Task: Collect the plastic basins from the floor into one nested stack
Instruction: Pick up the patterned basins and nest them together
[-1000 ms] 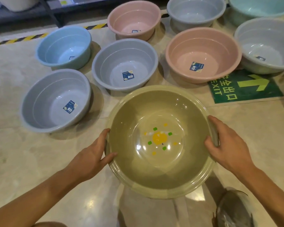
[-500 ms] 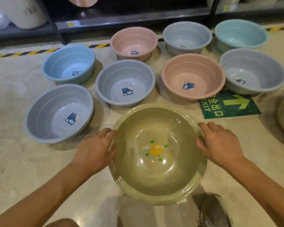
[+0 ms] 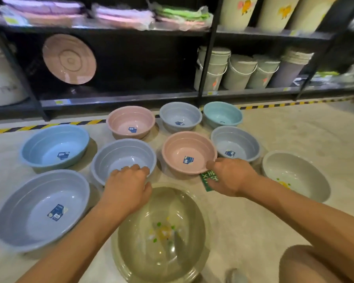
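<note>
An olive translucent basin [image 3: 161, 248] with a yellow flower print sits on the floor right below me, and neither hand is on it. My left hand [image 3: 127, 186] reaches over the near rim of a grey-blue basin [image 3: 121, 153], with the fingers curled inside and the thumb outside. My right hand [image 3: 229, 176] pinches the near right rim of a pink basin [image 3: 184, 147]. Several more basins stand around on the floor: a blue one [image 3: 55, 146], a large grey one [image 3: 35, 209], a second pink one [image 3: 131, 121], two more grey ones [image 3: 180, 116] [image 3: 235, 141], a teal one [image 3: 223, 114] and a cream one [image 3: 294, 178].
A black shelf rack [image 3: 119, 98] with buckets [image 3: 239, 72] and a pink basin stood on edge runs along the back, behind yellow-black floor tape [image 3: 49, 126]. A green exit sticker [image 3: 208, 181] lies under my right hand. My knee [image 3: 307, 264] is at the bottom right.
Both hands have left the olive basin's rim and moved forward. The left now holds the grey-blue basin's rim and the right the pink basin's. The view has tilted up to show the shelves.
</note>
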The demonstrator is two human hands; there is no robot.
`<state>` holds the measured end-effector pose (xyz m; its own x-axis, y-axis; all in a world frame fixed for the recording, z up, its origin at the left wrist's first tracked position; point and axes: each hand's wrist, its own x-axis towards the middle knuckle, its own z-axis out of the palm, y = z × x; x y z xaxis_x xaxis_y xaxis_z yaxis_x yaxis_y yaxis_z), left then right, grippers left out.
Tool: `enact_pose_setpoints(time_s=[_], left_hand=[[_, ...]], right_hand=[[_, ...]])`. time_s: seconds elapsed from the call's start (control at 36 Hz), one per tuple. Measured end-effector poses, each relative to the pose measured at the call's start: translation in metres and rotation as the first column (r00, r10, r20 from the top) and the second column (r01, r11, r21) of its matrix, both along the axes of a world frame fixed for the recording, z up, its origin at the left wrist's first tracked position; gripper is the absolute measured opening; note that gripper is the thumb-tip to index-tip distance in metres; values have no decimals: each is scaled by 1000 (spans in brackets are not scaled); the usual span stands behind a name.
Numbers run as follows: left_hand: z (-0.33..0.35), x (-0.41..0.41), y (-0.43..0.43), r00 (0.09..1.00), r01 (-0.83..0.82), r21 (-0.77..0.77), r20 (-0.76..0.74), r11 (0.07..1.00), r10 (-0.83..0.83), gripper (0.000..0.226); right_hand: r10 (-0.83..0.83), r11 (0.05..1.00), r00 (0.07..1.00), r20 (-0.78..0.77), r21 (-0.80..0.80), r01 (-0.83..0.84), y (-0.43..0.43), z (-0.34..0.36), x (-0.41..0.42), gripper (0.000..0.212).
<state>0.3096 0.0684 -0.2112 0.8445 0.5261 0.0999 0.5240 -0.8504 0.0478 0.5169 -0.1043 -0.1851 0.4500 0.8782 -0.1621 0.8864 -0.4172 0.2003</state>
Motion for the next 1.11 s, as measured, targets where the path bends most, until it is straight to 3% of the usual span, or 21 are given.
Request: enact_pose_setpoints(time_s=[0.11, 0.28, 0.44, 0.69, 0.94, 1.11], left_hand=[[15, 27, -17, 999, 53, 7, 1, 999, -53, 52], [3, 102, -48, 995, 80, 16, -64, 997, -79, 37], [-32, 216, -100, 991, 111, -16, -78, 994, -112, 48], [-94, 422, -208, 981, 168, 3, -96, 986, -167, 35], [-179, 580, -269, 987, 159, -56, -1, 986, -159, 30], [-233, 614, -280, 995, 66, -229, -52, 971, -80, 55]], right_hand=[[14, 999, 999, 38, 47, -16, -19, 13, 15, 42], [-18, 994, 1000, 15, 108, 16, -54, -7, 83, 43], [-75, 992, 996, -41, 104, 78, -117, -45, 193, 45], [-149, 971, 989, 21, 191, 143, -230, -122, 377, 44], [-361, 921, 932, 31, 168, 351, -339, -219, 545, 39], [-423, 898, 906, -1, 135, 419, -376, -279, 601, 42]])
